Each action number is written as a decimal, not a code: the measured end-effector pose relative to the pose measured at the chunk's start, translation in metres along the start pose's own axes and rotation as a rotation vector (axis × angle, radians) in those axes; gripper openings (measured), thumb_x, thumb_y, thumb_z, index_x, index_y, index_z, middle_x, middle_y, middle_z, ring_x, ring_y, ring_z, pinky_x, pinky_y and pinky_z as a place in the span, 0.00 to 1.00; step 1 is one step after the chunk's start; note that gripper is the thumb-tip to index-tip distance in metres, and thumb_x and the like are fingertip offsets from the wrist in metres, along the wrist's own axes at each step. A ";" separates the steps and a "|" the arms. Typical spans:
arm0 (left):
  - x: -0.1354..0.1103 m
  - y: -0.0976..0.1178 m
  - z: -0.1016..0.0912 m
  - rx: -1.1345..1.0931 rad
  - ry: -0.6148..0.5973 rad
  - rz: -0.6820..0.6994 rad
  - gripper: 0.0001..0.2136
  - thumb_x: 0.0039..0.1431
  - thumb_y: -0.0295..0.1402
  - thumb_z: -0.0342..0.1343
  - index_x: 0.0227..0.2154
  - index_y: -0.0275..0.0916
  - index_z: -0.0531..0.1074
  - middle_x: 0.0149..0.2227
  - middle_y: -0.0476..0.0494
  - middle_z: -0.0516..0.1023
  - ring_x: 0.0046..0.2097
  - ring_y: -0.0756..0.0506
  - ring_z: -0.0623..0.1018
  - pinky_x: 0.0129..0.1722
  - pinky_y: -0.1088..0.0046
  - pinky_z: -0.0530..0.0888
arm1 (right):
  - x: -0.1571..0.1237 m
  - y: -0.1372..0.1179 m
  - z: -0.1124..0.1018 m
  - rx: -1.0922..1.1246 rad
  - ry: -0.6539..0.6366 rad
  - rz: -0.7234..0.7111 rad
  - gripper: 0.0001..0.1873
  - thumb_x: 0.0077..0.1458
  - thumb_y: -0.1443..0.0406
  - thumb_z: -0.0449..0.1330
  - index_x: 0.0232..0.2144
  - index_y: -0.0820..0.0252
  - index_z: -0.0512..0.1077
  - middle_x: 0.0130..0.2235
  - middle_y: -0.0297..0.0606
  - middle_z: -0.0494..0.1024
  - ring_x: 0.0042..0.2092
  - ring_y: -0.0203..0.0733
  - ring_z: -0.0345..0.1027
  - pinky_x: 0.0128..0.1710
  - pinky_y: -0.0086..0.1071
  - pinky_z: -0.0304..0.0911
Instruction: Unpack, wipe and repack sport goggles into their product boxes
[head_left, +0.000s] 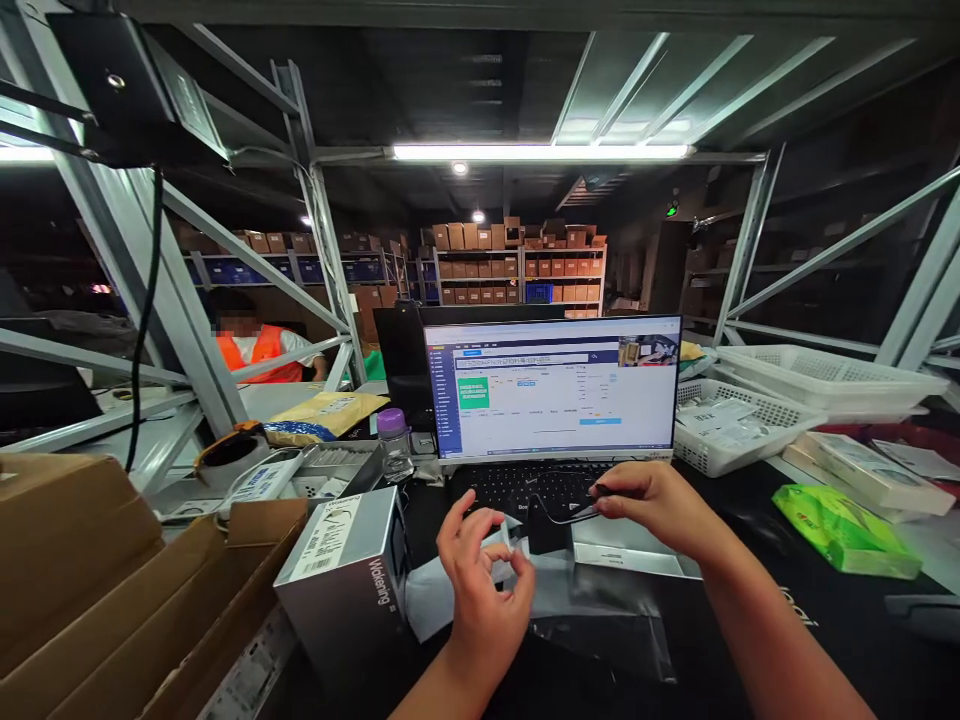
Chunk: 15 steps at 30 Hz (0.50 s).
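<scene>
My right hand [656, 505] pinches a thin dark cable [553, 519] between thumb and fingers. The cable curves left in front of the keyboard [517, 485]. Lower and to the left, my left hand [480, 580] has thumb and index finger pinched together, the other fingers raised; whatever lies between the tips is too small to tell. Beneath my right hand lies a low silver-white box [626, 557]. A clear plastic bag [622, 640] rests on the black desk mat. Left of my left hand stands a silver box [341, 590] marked "Wakening", with a label on top.
A lit monitor [555, 390] stands ahead. Open cardboard boxes [150, 600] crowd the left, near a purple-capped bottle [394, 445]. White baskets [742, 425] and a green packet [844, 530] lie right. A person in an orange vest [266, 350] sits beyond the metal frame.
</scene>
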<state>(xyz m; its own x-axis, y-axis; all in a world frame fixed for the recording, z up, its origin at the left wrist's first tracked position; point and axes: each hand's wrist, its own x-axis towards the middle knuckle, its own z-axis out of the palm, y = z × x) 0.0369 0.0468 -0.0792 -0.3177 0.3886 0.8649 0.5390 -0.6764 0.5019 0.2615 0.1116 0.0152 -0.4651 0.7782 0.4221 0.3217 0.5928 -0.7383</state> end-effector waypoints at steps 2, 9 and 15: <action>0.006 0.005 -0.005 0.005 -0.006 -0.011 0.27 0.54 0.20 0.53 0.55 0.47 0.59 0.60 0.34 0.55 0.48 0.46 0.72 0.29 0.76 0.77 | 0.001 0.002 -0.001 0.019 -0.038 0.010 0.06 0.53 0.62 0.68 0.30 0.56 0.84 0.35 0.38 0.84 0.38 0.47 0.78 0.39 0.34 0.70; 0.057 0.024 -0.038 -0.145 -0.257 -0.374 0.28 0.48 0.23 0.55 0.53 0.47 0.60 0.50 0.42 0.61 0.40 0.51 0.69 0.25 0.82 0.68 | -0.007 -0.006 -0.021 0.066 -0.188 -0.246 0.07 0.58 0.61 0.66 0.35 0.55 0.84 0.37 0.39 0.84 0.41 0.44 0.78 0.42 0.33 0.72; 0.070 0.046 -0.034 -0.257 -0.616 -0.607 0.26 0.45 0.28 0.53 0.50 0.45 0.60 0.36 0.52 0.63 0.25 0.56 0.60 0.21 0.80 0.60 | -0.036 -0.031 -0.053 0.020 -0.116 -0.361 0.05 0.58 0.63 0.67 0.36 0.53 0.84 0.37 0.40 0.84 0.41 0.43 0.79 0.40 0.29 0.74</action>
<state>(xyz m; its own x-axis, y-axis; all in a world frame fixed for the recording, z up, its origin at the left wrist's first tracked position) 0.0123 0.0218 0.0043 0.0231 0.9408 0.3381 0.2000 -0.3357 0.9205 0.3115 0.0762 0.0507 -0.6365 0.4905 0.5953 0.1041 0.8194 -0.5637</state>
